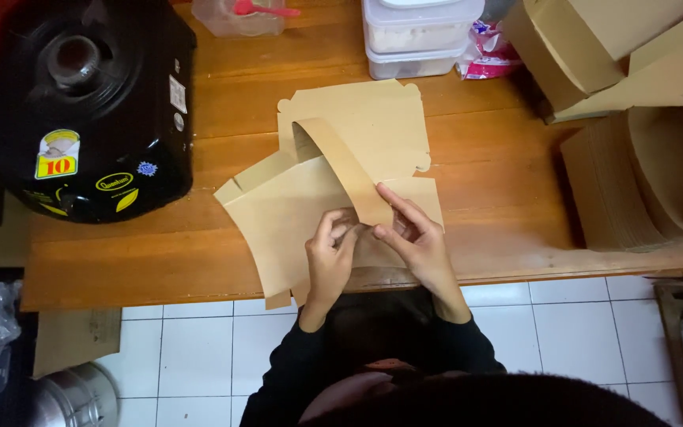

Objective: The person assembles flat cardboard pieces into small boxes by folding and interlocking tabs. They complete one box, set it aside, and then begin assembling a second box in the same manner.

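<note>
Both hands, left hand [330,241] and right hand [413,237], pinch the kraft box blank [278,213]; I crease its flap [341,162] firmly along the score

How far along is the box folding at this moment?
Done: folded boxes sit stacked at upper right. In hand: the left hand and right hand bend a flap of one flat cardboard blank on the wooden table. Left: a stack of flat blanks.
</note>
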